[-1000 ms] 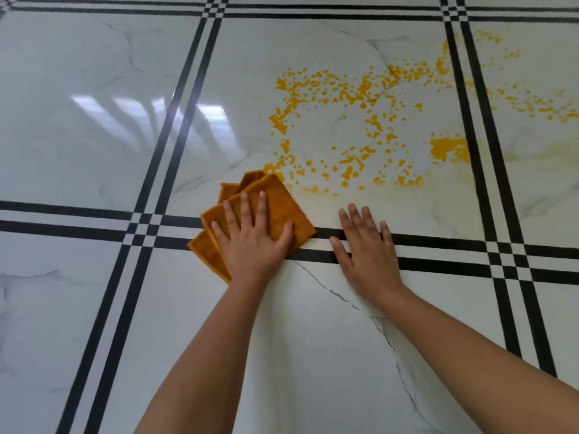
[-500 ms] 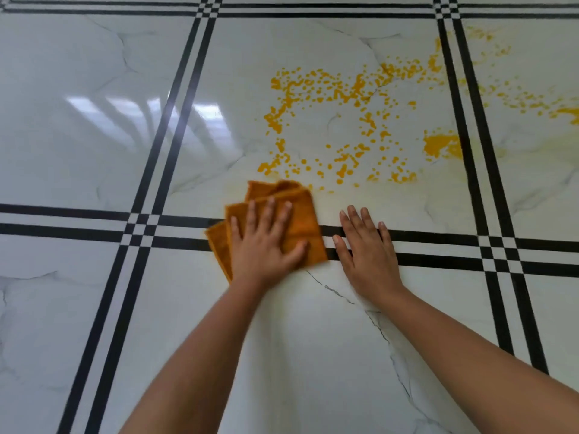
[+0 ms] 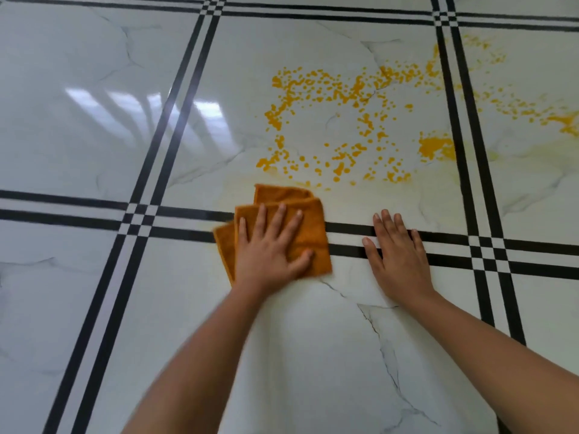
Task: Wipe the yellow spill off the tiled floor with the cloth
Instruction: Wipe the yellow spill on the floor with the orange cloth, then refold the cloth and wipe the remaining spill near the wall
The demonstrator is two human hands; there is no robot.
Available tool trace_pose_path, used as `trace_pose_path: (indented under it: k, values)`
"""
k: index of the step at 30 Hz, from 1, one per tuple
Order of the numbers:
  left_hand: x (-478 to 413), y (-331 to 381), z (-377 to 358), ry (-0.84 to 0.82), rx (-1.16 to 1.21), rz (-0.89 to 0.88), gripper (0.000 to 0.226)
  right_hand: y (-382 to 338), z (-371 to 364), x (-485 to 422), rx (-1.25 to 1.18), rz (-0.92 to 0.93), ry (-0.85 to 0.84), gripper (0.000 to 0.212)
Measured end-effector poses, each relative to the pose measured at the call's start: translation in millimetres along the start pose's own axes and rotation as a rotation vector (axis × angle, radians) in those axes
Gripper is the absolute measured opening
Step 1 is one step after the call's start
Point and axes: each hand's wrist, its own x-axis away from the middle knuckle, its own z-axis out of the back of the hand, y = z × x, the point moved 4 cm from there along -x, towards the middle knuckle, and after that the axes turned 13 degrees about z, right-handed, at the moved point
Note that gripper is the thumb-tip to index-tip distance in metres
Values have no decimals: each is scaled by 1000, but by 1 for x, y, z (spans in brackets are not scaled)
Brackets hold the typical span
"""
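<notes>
Fingers spread, the left hand (image 3: 269, 249) presses flat on the folded orange cloth (image 3: 308, 227); the right hand (image 3: 398, 255) lies flat and open on the tiled floor (image 3: 94, 151) beside it. Yellow spill (image 3: 338, 126) dots the tile just beyond the cloth.

The left hand (image 3: 269, 249) lies palm down, fingers straight and spread. The right hand (image 3: 398, 255) lies flat near it on the right, fingers closer together. The left forearm (image 3: 200, 364) and right forearm (image 3: 488, 346) are bare and reach from the near edge.
</notes>
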Motion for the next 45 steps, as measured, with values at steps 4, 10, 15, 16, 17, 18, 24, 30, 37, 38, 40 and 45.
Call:
trace_pose_path:
  k: [4, 10, 15, 16, 17, 18, 24, 30, 37, 38, 40, 45]
  values:
    - [-10, 0, 4, -14, 49, 134, 73, 0, 1, 2, -27, -19, -35, 71]
    - [28, 28, -5, -39, 53, -112, 73, -27, 18, 5, -301, 10, 144, 51]
    - [26, 18, 8, 4, 459, -75, 68, -66, 15, -18, -519, -248, 111, 60]
    - [25, 15, 11, 11, 509, -56, 66, -69, 14, -23, -545, -339, 92, 61]
    - [23, 10, 14, 21, 556, -28, 64, -73, 14, -25, -536, -401, 67, 61]
    - [22, 7, 17, 23, 596, 9, 61, -76, 13, -26, -520, -447, 30, 60]
    - [22, -13, 25, 24, 634, 283, 56, -80, 13, -30, -568, -464, -49, 25]
    - [96, 29, 46, -188, 496, 399, 57, -71, 50, 23, -675, -643, -127, 16]
    - [128, 84, 112, -343, 591, 547, 53, -67, 131, 62, -888, -746, -92, 6]
    - [136, 90, 131, -358, 610, 561, 52, -69, 152, 70, -929, -761, -78, 6]
    - [151, 100, 176, -383, 652, 572, 51, -73, 200, 86, -965, -789, -70, 17]
    - [189, 108, 334, -391, 823, 595, 51, -104, 361, 130, -1032, -852, -69, 15]
